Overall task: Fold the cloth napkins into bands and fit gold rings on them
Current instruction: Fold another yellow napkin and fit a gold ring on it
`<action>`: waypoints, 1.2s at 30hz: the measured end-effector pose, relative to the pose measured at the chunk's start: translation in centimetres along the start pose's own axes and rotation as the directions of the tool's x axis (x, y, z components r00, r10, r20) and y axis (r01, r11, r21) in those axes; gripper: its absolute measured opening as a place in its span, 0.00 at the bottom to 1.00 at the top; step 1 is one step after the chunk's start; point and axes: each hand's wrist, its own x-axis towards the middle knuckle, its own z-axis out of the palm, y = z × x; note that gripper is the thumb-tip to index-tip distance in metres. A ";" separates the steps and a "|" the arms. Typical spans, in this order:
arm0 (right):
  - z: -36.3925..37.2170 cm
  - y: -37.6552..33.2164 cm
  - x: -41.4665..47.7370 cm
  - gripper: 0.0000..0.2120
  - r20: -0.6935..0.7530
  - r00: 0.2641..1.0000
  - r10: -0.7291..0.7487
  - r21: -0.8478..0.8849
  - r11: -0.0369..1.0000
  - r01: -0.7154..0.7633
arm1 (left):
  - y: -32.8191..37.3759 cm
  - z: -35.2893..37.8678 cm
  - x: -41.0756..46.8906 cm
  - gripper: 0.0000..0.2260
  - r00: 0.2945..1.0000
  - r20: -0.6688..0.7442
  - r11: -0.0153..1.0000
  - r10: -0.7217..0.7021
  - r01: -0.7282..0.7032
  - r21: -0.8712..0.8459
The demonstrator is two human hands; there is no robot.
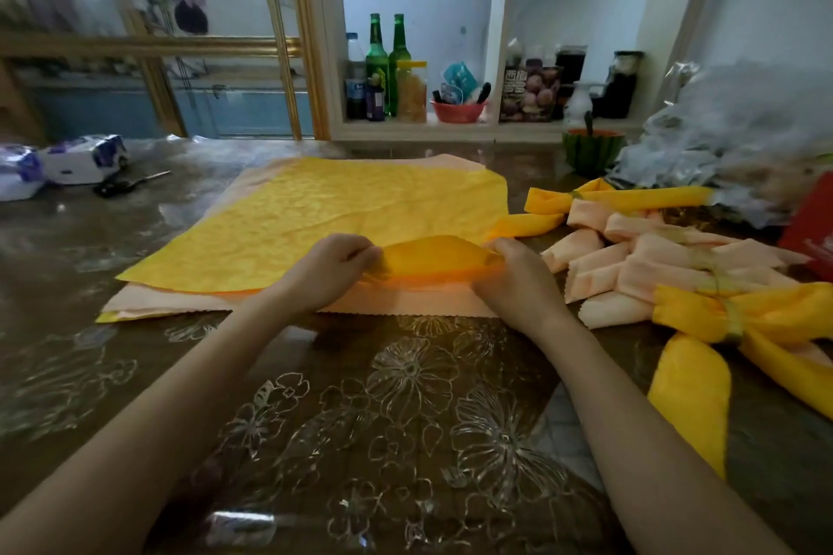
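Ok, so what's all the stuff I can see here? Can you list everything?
yellow napkin: one, yellow, spread flat mid-table, near edge lifted
peach napkin: at least one, peach, under the yellow napkin
ringed napkins: a pile, yellow and peach, table's right side
gold rings: at least two show, gold, round ringed napkins
green bottles: two, green, shelf behind
red bowl: one, red, same shelf
melon bowl: one, green, table's far right
tissue packs: two, white and purple, table's far left
plastic bags: a heap, clear, far right
table: one, brown, flowery cover
left hand: pinches the yellow napkin's near edge
right hand: pinches the same edge
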 end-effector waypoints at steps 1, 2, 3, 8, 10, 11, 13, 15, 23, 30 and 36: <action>0.0 -0.3 -0.1 0.20 0.023 0.999 -0.022 -0.004 1.000 0.022 | -0.1 -0.6 -0.8 0.12 0.999 0.046 1.000 -0.006 0.006 -0.001; -0.2 -0.6 -0.2 0.21 0.054 0.998 -0.036 -0.020 0.999 0.037 | 0.0 -1.4 -1.7 0.12 0.996 0.085 1.000 -0.015 0.016 -0.013; -0.5 -1.0 -0.4 0.22 0.097 0.994 -0.045 -0.038 0.998 0.049 | 0.1 -2.3 -2.9 0.12 0.994 0.103 0.999 -0.020 0.023 -0.031; -1.7 -3.3 -2.2 0.12 0.344 0.935 -0.091 -0.003 0.995 0.098 | -0.6 -6.9 -8.7 0.09 0.985 0.140 0.979 -0.104 0.126 -0.157; -2.3 -5.2 -3.2 0.12 0.408 0.902 -0.139 0.021 0.989 0.143 | -1.2 -8.5 -11.0 0.07 0.971 0.137 0.942 -0.194 0.224 -0.249; -2.8 -6.0 -3.7 0.14 0.450 0.879 -0.161 0.010 0.985 0.175 | -1.6 -8.9 -11.8 0.11 0.963 0.149 0.919 -0.225 0.261 -0.296; -3.7 -7.8 -5.4 0.11 0.558 0.804 -0.205 -0.012 0.967 0.255 | -2.7 -9.8 -13.6 0.19 0.940 0.211 0.882 -0.267 0.327 -0.340; -4.7 -9.4 -7.2 0.13 0.686 0.701 -0.196 -0.016 0.959 0.284 | -3.2 -10.3 -15.1 0.12 0.911 0.335 0.853 -0.242 0.365 -0.374; -4.0 -13.5 -4.6 0.23 0.717 0.696 0.041 -0.216 0.962 0.166 | -4.0 -13.1 -12.6 0.09 0.946 0.193 0.957 -0.262 0.281 -0.077; 2.4 -12.2 -2.3 0.29 0.210 0.966 -0.153 -0.199 0.960 0.195 | -4.7 -8.4 -7.0 0.26 0.941 -0.314 0.889 -0.124 0.246 0.386; 4.3 -10.2 -7.6 0.32 0.528 0.788 -0.318 -0.064 0.910 0.410 | -5.1 -4.7 -10.7 0.24 0.981 0.084 0.882 -0.176 0.120 0.456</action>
